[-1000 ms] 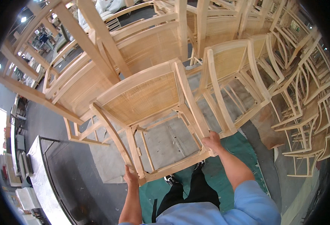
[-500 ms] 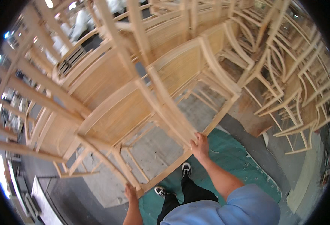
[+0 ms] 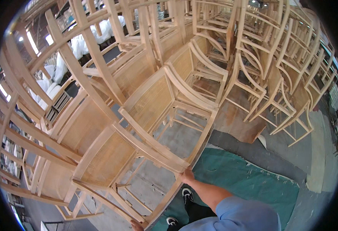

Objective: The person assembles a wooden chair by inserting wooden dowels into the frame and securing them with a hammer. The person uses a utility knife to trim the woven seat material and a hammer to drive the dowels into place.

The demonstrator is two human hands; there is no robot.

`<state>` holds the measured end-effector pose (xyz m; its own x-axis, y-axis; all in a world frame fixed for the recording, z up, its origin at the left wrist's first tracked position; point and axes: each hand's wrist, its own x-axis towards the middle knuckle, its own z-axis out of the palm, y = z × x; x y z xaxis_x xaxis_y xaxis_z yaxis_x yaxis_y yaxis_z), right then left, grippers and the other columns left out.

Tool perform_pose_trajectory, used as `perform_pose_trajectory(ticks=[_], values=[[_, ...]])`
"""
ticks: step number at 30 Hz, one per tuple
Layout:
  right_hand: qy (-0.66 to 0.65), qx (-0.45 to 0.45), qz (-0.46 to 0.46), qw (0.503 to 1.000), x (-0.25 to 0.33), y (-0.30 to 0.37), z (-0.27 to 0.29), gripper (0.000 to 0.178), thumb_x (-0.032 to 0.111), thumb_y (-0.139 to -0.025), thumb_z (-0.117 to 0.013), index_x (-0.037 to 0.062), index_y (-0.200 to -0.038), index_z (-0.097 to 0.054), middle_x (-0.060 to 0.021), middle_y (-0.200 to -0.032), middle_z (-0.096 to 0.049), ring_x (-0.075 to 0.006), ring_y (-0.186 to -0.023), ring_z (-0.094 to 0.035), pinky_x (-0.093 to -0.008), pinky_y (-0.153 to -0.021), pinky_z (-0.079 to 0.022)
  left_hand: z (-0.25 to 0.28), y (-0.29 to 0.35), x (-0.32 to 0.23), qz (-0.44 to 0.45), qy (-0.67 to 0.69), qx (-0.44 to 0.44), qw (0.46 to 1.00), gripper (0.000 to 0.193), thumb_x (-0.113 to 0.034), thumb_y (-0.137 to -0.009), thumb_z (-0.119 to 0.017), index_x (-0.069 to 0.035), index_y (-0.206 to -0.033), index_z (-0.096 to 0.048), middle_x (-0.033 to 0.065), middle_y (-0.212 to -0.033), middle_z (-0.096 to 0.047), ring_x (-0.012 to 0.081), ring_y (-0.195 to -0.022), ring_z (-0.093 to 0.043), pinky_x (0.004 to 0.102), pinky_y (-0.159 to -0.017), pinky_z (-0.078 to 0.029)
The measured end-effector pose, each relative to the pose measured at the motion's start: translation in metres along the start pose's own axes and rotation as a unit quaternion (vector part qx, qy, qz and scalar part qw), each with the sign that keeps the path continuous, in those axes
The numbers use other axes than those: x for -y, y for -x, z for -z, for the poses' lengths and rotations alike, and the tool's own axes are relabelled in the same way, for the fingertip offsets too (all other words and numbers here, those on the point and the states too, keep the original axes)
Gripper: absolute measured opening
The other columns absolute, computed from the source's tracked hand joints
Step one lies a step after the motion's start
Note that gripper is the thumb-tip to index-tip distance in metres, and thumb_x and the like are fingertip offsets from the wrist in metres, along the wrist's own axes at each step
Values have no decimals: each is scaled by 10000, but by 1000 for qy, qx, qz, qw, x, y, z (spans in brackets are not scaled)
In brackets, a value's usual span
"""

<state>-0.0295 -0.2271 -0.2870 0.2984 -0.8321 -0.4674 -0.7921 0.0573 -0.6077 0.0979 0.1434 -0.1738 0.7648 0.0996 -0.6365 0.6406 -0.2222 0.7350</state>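
The nearest unfinished wooden chair frame has a pale panel and curved posts that run toward me, with a rail joining their near ends. My right hand is closed around the corner where its right post meets that rail. At the lower edge, my left hand has its fingers curled on the end of the left post; the rest of it is cut off. Right beside this frame stands a similar chair frame, its curved post close against the held one near my right hand.
More bare wooden frames are stacked behind and to the left. Further rows of chair frames stand at the right. Underfoot lies a green sheet, with brown sheeting beyond. White wrapped things show at the far left.
My view has tilted up and swung, so the chair frames and both hands sit lower and further left, except my left hand, lower only. Both hands keep to the same corners.
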Motion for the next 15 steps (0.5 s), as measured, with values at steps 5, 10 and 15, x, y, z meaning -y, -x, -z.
perform_pose_trajectory(ticks=[5, 10, 15], values=[[-27, -1, 36, 999, 1, 33, 43, 1027, 442, -959, -716, -67, -1629, -127, -334, -1272, -680, -452, -1209, -674, -487, -988, -561, 13, -2, 3, -5, -48, 73, 996, 491, -511, -1067, -527, -73, -1232, -677, 91, -995, -680, 226, -825, -644, 409, -716, -514], [-150, 16, 101, 983, -66, 142, 77, 601, 361, -1043, -603, 28, -1534, -506, -160, -1198, -765, -358, -1070, -744, -447, -903, -573, 31, 3, 5, -12, -91, 139, 986, 464, -509, -1050, -557, -91, -1213, -674, 80, -967, -669, 217, -795, -628, 402, -683, -498], [20, 48, -219, 974, -307, 365, 70, 467, 465, -1020, -574, 141, -1330, -702, -219, -1157, -750, -426, -1124, -695, -535, -964, -541, 27, 40, 8, 17, -158, 250, 955, 438, -507, -1033, -587, -108, -1193, -672, 68, -938, -658, 207, -765, -613, 394, -650, -483]])
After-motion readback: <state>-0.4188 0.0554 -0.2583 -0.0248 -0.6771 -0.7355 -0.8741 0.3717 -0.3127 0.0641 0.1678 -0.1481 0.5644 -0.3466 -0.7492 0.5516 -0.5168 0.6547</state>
